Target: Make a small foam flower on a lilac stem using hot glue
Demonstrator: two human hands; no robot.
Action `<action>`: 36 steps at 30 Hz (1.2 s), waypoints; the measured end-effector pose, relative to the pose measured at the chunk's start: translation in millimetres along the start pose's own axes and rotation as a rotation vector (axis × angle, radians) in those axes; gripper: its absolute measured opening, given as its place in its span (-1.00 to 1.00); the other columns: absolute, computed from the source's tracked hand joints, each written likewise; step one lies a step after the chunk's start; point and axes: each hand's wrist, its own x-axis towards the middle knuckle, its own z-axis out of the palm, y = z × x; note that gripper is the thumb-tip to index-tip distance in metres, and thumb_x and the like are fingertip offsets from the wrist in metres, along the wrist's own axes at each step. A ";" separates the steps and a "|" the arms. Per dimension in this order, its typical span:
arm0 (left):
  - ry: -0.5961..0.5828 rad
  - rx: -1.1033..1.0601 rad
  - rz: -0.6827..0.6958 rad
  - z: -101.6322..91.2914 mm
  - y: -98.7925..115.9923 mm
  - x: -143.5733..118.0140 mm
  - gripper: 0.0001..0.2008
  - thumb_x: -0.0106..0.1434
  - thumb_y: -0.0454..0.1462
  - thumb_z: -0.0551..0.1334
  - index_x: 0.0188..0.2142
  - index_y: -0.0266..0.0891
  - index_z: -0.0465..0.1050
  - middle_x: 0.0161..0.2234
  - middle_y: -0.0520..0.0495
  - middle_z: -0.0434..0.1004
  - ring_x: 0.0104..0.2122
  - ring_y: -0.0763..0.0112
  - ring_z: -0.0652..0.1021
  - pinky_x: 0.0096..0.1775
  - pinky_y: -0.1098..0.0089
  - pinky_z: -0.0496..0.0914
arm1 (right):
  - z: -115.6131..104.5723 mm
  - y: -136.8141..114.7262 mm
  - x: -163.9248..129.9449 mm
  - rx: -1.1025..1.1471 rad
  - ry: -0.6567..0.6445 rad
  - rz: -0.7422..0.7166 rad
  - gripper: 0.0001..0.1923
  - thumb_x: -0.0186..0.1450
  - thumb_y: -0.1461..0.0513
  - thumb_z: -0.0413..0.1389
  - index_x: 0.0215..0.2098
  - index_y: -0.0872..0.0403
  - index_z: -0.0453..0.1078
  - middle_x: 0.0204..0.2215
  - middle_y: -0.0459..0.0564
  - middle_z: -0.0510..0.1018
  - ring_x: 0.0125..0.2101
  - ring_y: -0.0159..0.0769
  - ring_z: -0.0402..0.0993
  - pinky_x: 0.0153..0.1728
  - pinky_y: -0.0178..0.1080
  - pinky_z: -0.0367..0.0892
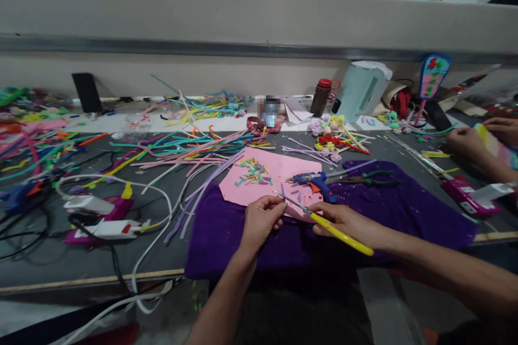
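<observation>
My right hand [343, 223] is closed around yellow-handled scissors [334, 233], whose blades reach left toward my left hand [265, 216]. The fingers of my left hand are pinched beside the blades; what they hold, if anything, is too small to make out. Under the blades lies a pink sheet [232, 186] with a heap of short, cut fuzzy stem pieces [256, 171]. A few purple bits are scattered on it. A blue glue gun [309, 178] rests at the sheet's right side. Beneath everything is a purple cloth [220, 248].
Dark-handled pliers [364, 179] lie on the cloth. Long pipe cleaners [194, 145] spread behind, with fuzzy flowers [332, 140] to the right. A power strip [101, 221] with cables sits left. A kettle [360, 91] and bottle [322, 98] stand behind. Another person's hands [469, 143] work at right.
</observation>
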 end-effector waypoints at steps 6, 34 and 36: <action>0.006 0.048 0.038 -1.1 -1.0 0.8 -0.78 0.02 -0.17 0.22 -0.51 -0.32 0.41 -0.71 0.03 0.36 -0.76 0.59 0.33 -0.70 0.58 0.22 | 0.8 -2.7 0.4 -0.034 0.000 0.006 -0.58 0.13 0.06 0.10 -0.09 0.08 0.30 -0.31 -0.02 0.46 -0.35 -0.33 0.33 -0.36 -0.32 0.24; -0.098 -0.115 -0.106 -1.2 3.7 -0.4 -0.73 -0.02 -0.16 0.27 -0.42 -0.33 0.37 -0.61 -0.04 0.46 -0.72 0.57 0.38 -0.71 0.59 0.19 | 5.2 1.1 3.1 -0.017 0.036 -0.004 -0.55 0.14 0.03 0.08 -0.07 0.08 0.28 -0.27 -0.01 0.44 -0.33 -0.32 0.33 -0.32 -0.29 0.25; -0.109 -0.125 -0.094 -0.7 3.6 -0.1 -0.75 -0.02 -0.18 0.27 -0.41 -0.33 0.35 -0.56 -0.06 0.48 -0.70 0.55 0.41 -0.70 0.59 0.22 | 5.6 -0.1 3.1 -0.024 0.035 -0.013 -0.57 0.14 0.04 0.09 -0.08 0.08 0.29 -0.26 -0.02 0.44 -0.32 -0.31 0.34 -0.30 -0.28 0.25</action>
